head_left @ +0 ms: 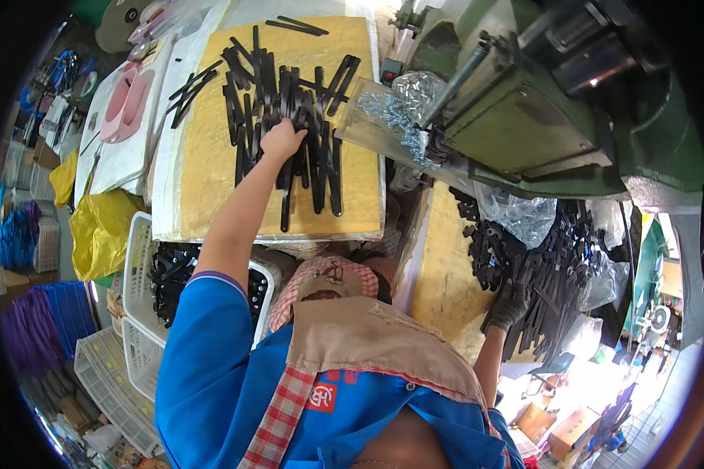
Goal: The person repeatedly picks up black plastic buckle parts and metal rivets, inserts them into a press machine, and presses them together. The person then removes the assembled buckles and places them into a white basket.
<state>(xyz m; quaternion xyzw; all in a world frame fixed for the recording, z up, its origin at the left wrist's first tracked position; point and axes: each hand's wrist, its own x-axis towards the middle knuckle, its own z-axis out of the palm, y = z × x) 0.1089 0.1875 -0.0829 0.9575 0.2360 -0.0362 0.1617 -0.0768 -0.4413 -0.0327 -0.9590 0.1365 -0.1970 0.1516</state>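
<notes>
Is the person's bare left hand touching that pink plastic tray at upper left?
Apart. The head view shows the bare left hand over long flat black strips, with yellow board and white surface between it and the pink plastic tray.

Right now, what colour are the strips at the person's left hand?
The strips are black, showing best in the head view.

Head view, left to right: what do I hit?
Purple bundle → yellow bag → black strips with the bare left hand on them → small bluish metal pieces → second black heap with the gloved right hand at it → fan.
</notes>
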